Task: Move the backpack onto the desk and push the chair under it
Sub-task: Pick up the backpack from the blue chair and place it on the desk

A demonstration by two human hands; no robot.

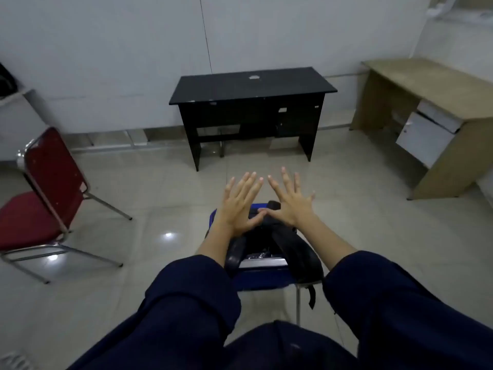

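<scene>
A black backpack (pixel 262 244) with padded straps lies on a blue chair (pixel 262 280) directly below me, in the middle of the tiled floor. My left hand (pixel 241 202) and my right hand (pixel 289 201) are spread flat with fingers apart, held above the backpack's far end, thumbs nearly touching. Neither hand holds anything. A black desk (pixel 252 84) stands against the white wall ahead, a couple of steps beyond the chair, with one small pale spot on its top.
A red padded chair (pixel 40 206) with a metal frame stands at the left. A light wooden desk (pixel 432 84) with white drawers stands at the right. Open tiled floor lies between the blue chair and the black desk.
</scene>
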